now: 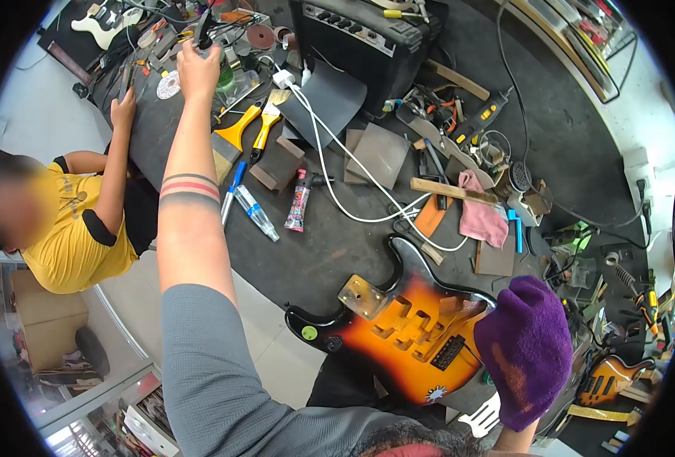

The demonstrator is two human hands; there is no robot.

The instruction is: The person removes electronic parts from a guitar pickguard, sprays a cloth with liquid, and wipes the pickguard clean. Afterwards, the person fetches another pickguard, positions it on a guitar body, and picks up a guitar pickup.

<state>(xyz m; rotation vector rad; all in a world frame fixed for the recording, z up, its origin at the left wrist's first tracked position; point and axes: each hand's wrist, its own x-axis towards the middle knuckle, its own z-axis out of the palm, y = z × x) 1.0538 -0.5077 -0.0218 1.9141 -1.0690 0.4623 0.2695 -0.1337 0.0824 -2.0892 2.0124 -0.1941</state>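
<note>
My left hand (199, 70) reaches far out over the workbench, its fingers closed at a black part (203, 32); exactly what it grips is partly hidden. Green-tinted clear plastic (228, 79) shows just beside it. At the lower right, a purple cloth (526, 343) covers my right hand, and only the wrist shows below it. The cloth overlaps the right end of a sunburst guitar body (410, 362), which lies in front of me with open cavities and a black bridge (448, 352). A clear amber block (362, 296) rests on its upper edge.
A black amplifier (352, 57) stands at the back, with white cables (345, 156) running from near it. Brushes (266, 126), a tube (298, 202) and sanding blocks (278, 164) lie mid-bench. Tools and a pink cloth (482, 209) are right. A person in yellow (75, 217) is at left.
</note>
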